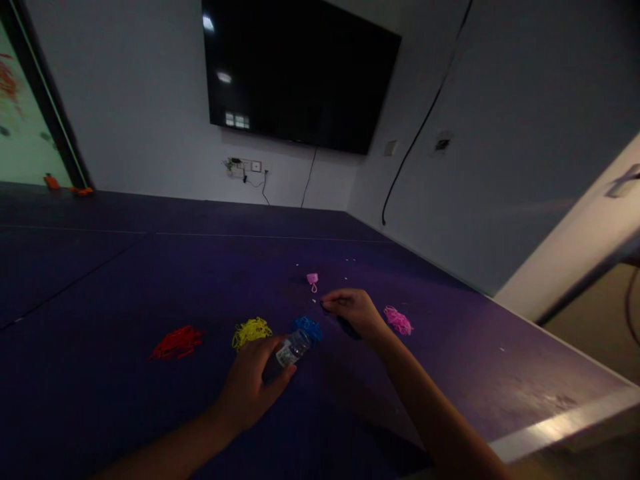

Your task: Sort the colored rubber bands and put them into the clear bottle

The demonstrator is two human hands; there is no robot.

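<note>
My left hand (253,383) is wrapped round a small clear jar (293,348) with a white label. The jar lies tilted, its mouth pointing up and to the right, close to a pile of blue bands (309,328). My right hand (357,312) pinches a small dark thing at its fingertips, too small to name. Just beyond those fingertips sits a pink cap (313,277) with a loop. Yellow bands (251,330) lie behind my left hand, red bands (177,343) farther left, and pink bands (399,320) to the right of my right hand.
All of this rests on a wide dark purple surface (125,280) with several white specks on it. A large black screen (300,73) hangs on the wall behind. A black cable (425,120) runs down the right wall. Small orange things (51,181) stand at the far left.
</note>
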